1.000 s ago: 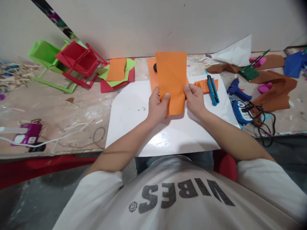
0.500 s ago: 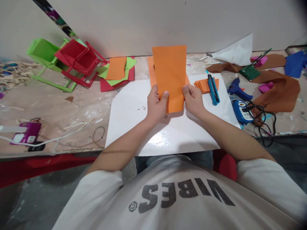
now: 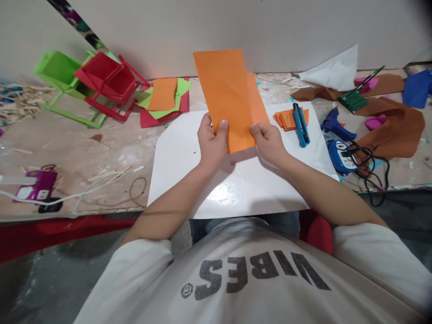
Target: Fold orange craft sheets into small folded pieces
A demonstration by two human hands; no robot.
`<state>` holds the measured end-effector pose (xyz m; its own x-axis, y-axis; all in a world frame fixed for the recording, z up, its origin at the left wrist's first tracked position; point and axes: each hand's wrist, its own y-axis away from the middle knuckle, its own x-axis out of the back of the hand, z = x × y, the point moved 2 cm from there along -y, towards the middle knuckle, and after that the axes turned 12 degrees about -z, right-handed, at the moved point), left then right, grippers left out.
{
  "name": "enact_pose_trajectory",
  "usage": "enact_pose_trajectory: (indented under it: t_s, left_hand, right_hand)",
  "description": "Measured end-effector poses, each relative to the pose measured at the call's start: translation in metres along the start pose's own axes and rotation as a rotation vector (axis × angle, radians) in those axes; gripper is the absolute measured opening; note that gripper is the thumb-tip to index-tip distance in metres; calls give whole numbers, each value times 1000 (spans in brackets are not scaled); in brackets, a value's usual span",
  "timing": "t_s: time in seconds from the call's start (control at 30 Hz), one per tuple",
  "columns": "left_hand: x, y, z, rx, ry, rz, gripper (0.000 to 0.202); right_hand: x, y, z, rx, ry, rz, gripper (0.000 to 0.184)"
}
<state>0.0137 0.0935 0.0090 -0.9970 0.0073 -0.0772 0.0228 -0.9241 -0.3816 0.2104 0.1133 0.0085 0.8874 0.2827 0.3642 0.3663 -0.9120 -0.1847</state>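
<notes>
An orange paper sheet point(image 3: 224, 94), smooth and rectangular, is held up above a white board point(image 3: 182, 153). My left hand point(image 3: 213, 137) pinches its lower left edge, thumb on the front face. On the lower right edge my right hand point(image 3: 270, 140) grips with thumb and curled fingers. The sheet leans to the left and covers part of another orange sheet point(image 3: 257, 105) lying behind it. To the right of my right hand, a blue box cutter point(image 3: 301, 126) rests across a small stack of orange paper pieces point(image 3: 283, 120).
Small red point(image 3: 107, 78) and green point(image 3: 62, 74) chair-shaped models stand at the left, beside layered coloured sheets point(image 3: 164, 94). At the right lie a blue glue gun point(image 3: 337, 123), a blue power socket point(image 3: 341, 157) with black cable, and brown sheets point(image 3: 401, 130). A purple power socket point(image 3: 40, 184) sits far left.
Both hands have shifted the orange sheet left and slightly up, and it now tilts to the left. More of the orange sheet behind it shows at the right.
</notes>
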Motion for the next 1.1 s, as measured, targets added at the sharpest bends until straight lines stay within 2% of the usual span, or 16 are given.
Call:
enact_pose_trajectory:
  t_s: [0.17, 0.33, 0.43, 0.57, 0.67, 0.73, 0.9, 1.1]
  left_hand:
    - [3, -4, 0, 1, 52, 57, 62]
    - [11, -9, -4, 21, 76, 73, 64]
    - [15, -10, -5, 35, 100, 61, 61]
    - [9, -9, -4, 102, 136, -69, 66]
    - [-2, -5, 1, 186, 187, -219, 76]
    - [-9, -1, 6, 245, 227, -267, 75]
    - [-7, 0, 9, 347, 223, -215, 69]
    - [-1, -4, 0, 302, 200, -185, 61]
  right_hand:
    - [0, 1, -4, 38, 1, -34, 82]
    - [-2, 5, -2, -91, -6, -88, 90]
    - [0, 5, -4, -73, 8, -52, 93]
    - [7, -3, -4, -24, -116, 53, 87]
    - [11, -10, 4, -58, -344, -12, 84]
    - [15, -14, 10, -82, -442, -17, 82]
    - [20, -17, 17, -92, -546, 37, 78]
    - [19, -17, 16, -124, -469, 50, 75]
